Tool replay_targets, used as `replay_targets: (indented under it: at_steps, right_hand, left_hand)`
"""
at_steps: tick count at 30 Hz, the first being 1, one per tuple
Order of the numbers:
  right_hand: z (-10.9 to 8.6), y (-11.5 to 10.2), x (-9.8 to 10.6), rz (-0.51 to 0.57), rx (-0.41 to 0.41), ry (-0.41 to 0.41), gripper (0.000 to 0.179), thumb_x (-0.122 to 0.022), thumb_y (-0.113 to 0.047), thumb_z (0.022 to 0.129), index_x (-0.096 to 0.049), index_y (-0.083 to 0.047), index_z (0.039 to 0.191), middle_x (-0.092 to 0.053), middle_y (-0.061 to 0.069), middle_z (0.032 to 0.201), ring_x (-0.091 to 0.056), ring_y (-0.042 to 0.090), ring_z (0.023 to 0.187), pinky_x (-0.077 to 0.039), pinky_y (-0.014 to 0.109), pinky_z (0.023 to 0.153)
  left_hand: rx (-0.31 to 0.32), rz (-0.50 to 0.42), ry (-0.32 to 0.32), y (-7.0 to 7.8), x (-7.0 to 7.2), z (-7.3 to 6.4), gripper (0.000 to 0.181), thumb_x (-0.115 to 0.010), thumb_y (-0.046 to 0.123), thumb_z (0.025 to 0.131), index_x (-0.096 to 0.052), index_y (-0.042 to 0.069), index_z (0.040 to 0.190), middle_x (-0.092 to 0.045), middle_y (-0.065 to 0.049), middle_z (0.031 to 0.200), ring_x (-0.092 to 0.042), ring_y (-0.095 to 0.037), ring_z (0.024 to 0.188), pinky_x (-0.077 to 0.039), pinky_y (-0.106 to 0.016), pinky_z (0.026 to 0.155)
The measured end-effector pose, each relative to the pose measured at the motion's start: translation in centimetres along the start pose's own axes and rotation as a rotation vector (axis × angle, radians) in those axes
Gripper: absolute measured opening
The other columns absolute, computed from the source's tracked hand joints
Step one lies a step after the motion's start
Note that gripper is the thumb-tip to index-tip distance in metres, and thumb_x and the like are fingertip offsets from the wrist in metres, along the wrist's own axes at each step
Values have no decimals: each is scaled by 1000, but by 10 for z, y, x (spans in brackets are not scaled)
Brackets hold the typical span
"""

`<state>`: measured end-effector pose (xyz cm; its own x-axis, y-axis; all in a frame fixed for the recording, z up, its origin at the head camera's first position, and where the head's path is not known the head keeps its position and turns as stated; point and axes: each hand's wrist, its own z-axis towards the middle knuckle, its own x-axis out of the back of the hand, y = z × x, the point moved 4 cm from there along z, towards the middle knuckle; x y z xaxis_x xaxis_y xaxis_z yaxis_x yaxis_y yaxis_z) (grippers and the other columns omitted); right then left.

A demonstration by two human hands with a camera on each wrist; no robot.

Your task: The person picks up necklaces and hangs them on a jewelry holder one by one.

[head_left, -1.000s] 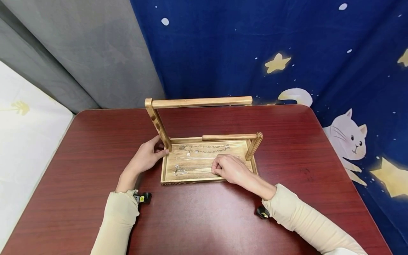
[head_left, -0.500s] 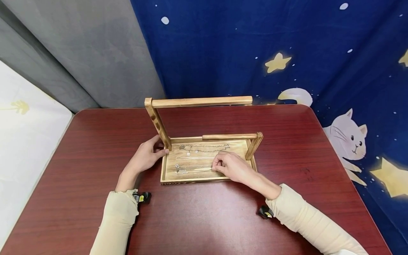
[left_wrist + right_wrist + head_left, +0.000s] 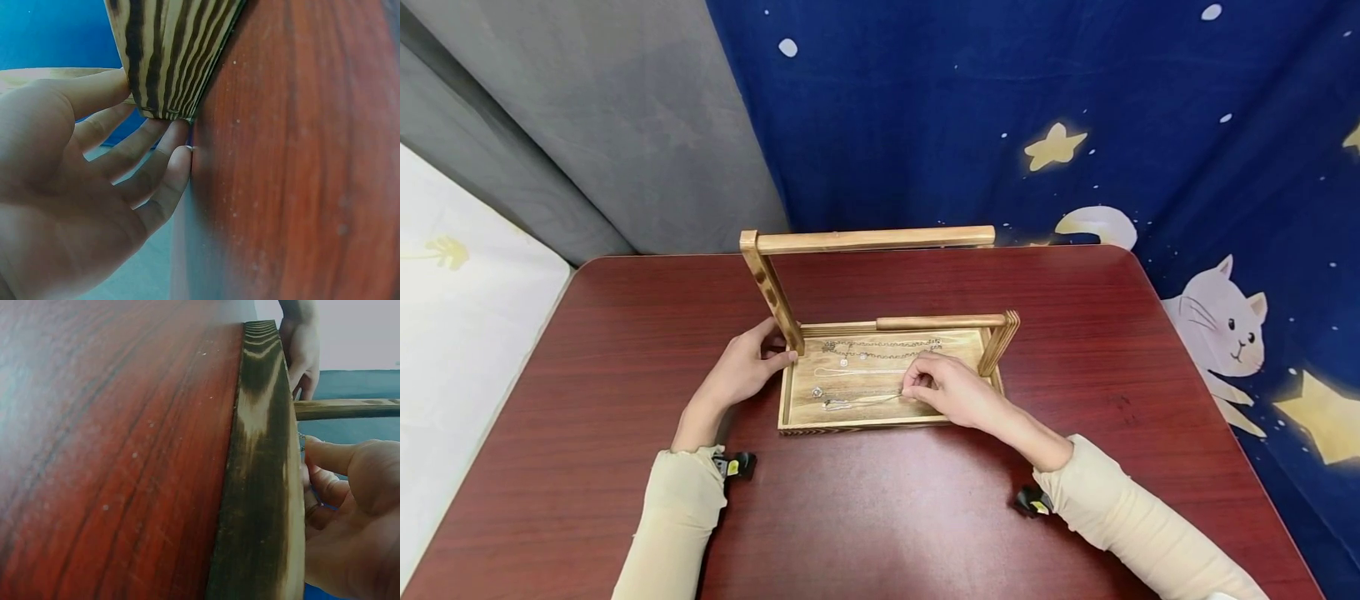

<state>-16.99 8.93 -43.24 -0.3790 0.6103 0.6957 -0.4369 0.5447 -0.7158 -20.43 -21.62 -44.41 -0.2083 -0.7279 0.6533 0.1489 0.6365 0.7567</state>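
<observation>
A wooden necklace stand with a shallow tray [image 3: 850, 427] sits on the table in the head view. My left hand [image 3: 741, 367] holds the tray's left end, thumb over the rim near the upright; in the left wrist view the fingers reach along its striped outer side [image 3: 172, 56]. My right hand [image 3: 951, 390] is over the tray's right half, thumb and fingertips pinching the chain of the frontmost necklace [image 3: 850, 403]. Behind it lie a necklace with a round pendant [image 3: 817, 392], a thin necklace [image 3: 850, 372] and dark chain necklaces [image 3: 887, 344]. The right hand hides some chain ends.
A tall wooden bar [image 3: 872, 241] on a left upright [image 3: 772, 292] and a lower bar [image 3: 940, 322] on a right post [image 3: 997, 346] rise above the tray. The dark red table [image 3: 880, 517] extends around it, with curtains behind.
My right hand has shifted slightly right and away from the tray's front edge, drawing the frontmost necklace a little to the right. The left hand stays in place on the tray.
</observation>
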Motion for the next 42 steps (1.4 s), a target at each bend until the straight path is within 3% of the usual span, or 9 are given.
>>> replay_targets:
  at_steps: [10, 18, 34, 42]
  right_hand:
    - [0, 0, 1, 208, -68, -69, 10, -65, -13, 96, -63, -13, 87, -68, 2, 83, -64, 17, 78, -54, 27, 71]
    - [0, -2, 2, 314, -86, -99, 8, -62, -11, 98, -63, -9, 90, -71, 5, 88, -66, 20, 81, -56, 34, 74]
    - [1, -8, 10, 478, -124, -94, 4, -66, -8, 96, -66, -6, 92, -70, 12, 88, -67, 35, 81, -56, 46, 71]
    - [0, -11, 15, 575, -125, -92, 15, -58, -10, 101, -68, 1, 103, -73, 13, 94, -70, 36, 90, -54, 55, 81]
  left_hand:
    - [0, 4, -6, -1, 0, 0, 35, -67, 13, 95, -57, 7, 128, -68, -13, 111, -66, -25, 99, -52, -38, 83]
    - [4, -4, -6, -2, -1, 1, 34, -68, 12, 95, -58, 8, 127, -69, -13, 111, -67, -25, 99, -53, -39, 83]
    - [-4, 7, -3, -2, 0, 1, 32, -68, 12, 95, -59, 8, 125, -68, -12, 111, -66, -24, 100, -53, -38, 83]
    - [-6, 6, -4, -3, 0, 1, 33, -69, 14, 95, -59, 9, 126, -68, -11, 112, -67, -23, 100, -53, -39, 83]
